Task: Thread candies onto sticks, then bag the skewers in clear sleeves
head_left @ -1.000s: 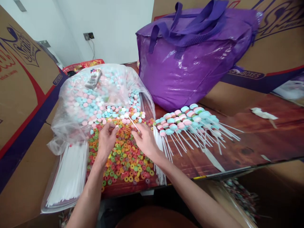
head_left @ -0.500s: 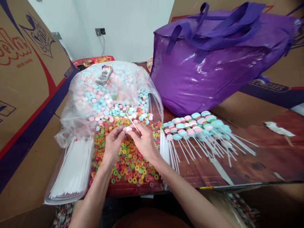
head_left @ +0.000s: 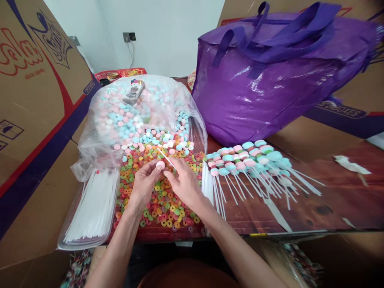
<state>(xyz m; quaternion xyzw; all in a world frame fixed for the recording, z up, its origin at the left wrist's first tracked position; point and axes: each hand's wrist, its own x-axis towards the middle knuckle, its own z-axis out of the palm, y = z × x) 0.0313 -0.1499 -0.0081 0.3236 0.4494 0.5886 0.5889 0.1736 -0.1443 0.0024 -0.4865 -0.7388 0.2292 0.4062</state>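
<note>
Between thumb and fingers, my left hand [head_left: 144, 182] pinches a pale pink marshmallow [head_left: 160, 164]. Just to its right, my right hand [head_left: 186, 182] grips a thin white stick [head_left: 166, 156] that slants up and to the left past the marshmallow. Both hands hover over a wide spread of colourful gummy rings [head_left: 165, 208]. Behind them, pink, blue and white marshmallows [head_left: 144, 138] spill from a large clear plastic bag [head_left: 192, 104].
At left stands a clear tray of white sticks [head_left: 91, 212]. To the right lie rows of finished candy skewers [head_left: 246, 162] and a knife [head_left: 277, 214]. A big purple bag [head_left: 264, 92] and cardboard boxes [head_left: 39, 112] flank the wooden table [head_left: 318, 200].
My hands have drawn slightly apart. The marshmallow now shows its round face in my left fingers, and the stick in my right hand has shifted a little. The whole view has moved slightly.
</note>
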